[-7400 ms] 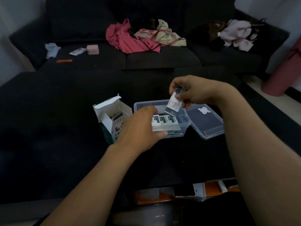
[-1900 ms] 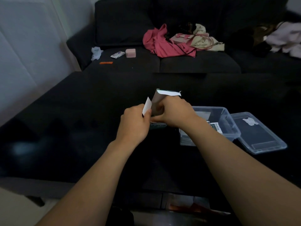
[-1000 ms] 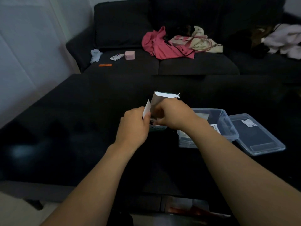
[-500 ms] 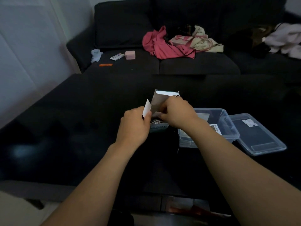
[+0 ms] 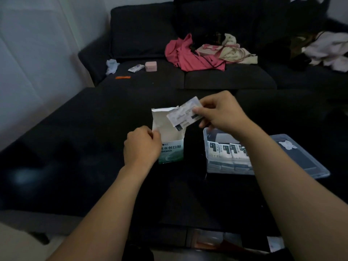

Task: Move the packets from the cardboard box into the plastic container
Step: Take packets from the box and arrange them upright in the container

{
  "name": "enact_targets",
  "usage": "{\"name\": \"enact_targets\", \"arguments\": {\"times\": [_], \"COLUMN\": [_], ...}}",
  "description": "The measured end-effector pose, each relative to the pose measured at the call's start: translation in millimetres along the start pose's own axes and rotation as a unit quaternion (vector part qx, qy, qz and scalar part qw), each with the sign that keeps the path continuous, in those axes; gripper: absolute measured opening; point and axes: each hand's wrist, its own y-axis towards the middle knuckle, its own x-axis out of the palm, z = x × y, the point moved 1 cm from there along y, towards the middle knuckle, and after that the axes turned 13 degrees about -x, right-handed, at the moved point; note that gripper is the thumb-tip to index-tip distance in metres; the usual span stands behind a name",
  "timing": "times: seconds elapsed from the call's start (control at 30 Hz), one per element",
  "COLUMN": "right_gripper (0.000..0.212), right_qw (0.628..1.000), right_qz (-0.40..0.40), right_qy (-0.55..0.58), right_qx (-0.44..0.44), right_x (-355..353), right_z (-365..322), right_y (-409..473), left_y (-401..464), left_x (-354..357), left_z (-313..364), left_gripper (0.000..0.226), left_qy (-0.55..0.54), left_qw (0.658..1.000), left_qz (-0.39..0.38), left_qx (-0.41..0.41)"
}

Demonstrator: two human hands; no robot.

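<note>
A white and green cardboard box (image 5: pixel 171 151) stands upright on the black table, its top flap open. My left hand (image 5: pixel 141 146) grips the box's left side. Above the box opening, my right hand (image 5: pixel 221 112) pinches a flat white packet (image 5: pixel 183 114) by its right end. To the right sits a clear plastic container (image 5: pixel 211 162) holding several white packets (image 5: pixel 227 150) in a row. My right forearm crosses over part of the container.
The container's clear lid (image 5: pixel 301 157) lies flat just right of it. A dark sofa (image 5: pixel 207 76) behind the table carries a red garment (image 5: pixel 188 55), a pink case (image 5: pixel 150 66) and other clothes. A white wall is at the left.
My right hand has come up out of the box holding a packet, which now shows above the box opening. My left hand still holds the box.
</note>
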Motion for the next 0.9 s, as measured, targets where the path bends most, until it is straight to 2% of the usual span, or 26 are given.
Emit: {"name": "enact_targets", "arguments": {"times": [0.07,0.13,0.17,0.23,0.3,0.37,0.43,0.5,0.57,0.63,0.73,0.8,0.9], "right_gripper": [0.012,0.012,0.013,0.016,0.016,0.016,0.018,0.017,0.013,0.009,0.008,0.008,0.013], "right_qw": [0.996,0.989,0.986,0.98,0.978,0.978,0.98,0.979,0.975,0.968,0.956,0.956,0.967], "right_qz": [-0.008,-0.032,-0.056,-0.112,-0.14,-0.133,-0.114,-0.096,-0.075,-0.041,-0.008,-0.013,-0.038], "right_qy": [0.082,0.132,0.142,0.15,0.151,0.152,0.153,0.161,0.176,0.205,0.243,0.242,0.203], "right_qx": [0.042,0.063,0.065,0.058,0.044,0.045,0.059,0.081,0.11,0.139,0.167,0.164,0.146], "right_x": [-10,-19,-21,-24,-25,-25,-27,-29,-33,-38,-48,-53,-57], "right_z": [6,10,10,9,7,6,7,11,17,22,25,25,26], "right_y": [-5,-9,-11,-16,-20,-21,-22,-24,-26,-27,-28,-29,-31], "left_y": [-2,-11,-17,-32,-45,-48,-48,-46,-47,-46,-44,-44,-43], "left_x": [-7,-16,-19,-21,-15,-7,1,5,6,7,11,12,12], "left_z": [4,12,17,26,33,34,35,35,35,36,38,40,42], "left_gripper": [0.032,0.032,0.031,0.025,0.02,0.015,0.016,0.019,0.021,0.025,0.031,0.034,0.038], "left_qy": [-0.051,-0.176,-0.232,-0.303,-0.309,-0.278,-0.271,-0.262,-0.238,-0.222,-0.199,-0.201,-0.194], "left_qw": [0.996,0.973,0.96,0.942,0.929,0.928,0.934,0.945,0.95,0.94,0.927,0.921,0.917], "left_qz": [0.074,0.123,0.103,-0.016,-0.162,-0.217,-0.2,-0.133,-0.047,-0.001,-0.016,-0.047,-0.051], "left_qx": [0.013,0.079,0.115,0.142,0.123,0.118,0.12,0.14,0.195,0.261,0.316,0.33,0.345]}}
